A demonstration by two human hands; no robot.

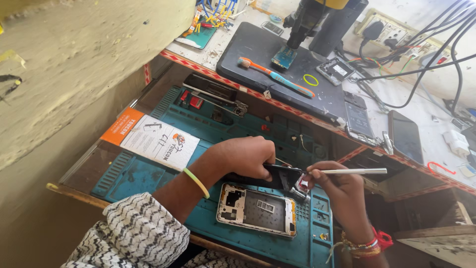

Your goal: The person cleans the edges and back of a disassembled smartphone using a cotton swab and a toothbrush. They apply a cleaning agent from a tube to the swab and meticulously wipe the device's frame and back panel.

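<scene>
Orange toothbrush [274, 76], yellow rubber band [311, 80], white-and-orange package [153, 140], teal work mat [141, 176], dark phone [405, 136]

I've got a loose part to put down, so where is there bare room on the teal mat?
Bare teal silicone mat lies between the white and orange leaflet and the left hand. It is crowded by the right hand, which holds silver tweezers over the black phone, with the opened white phone frame just below. The mat's small compartments hold bits.
</scene>
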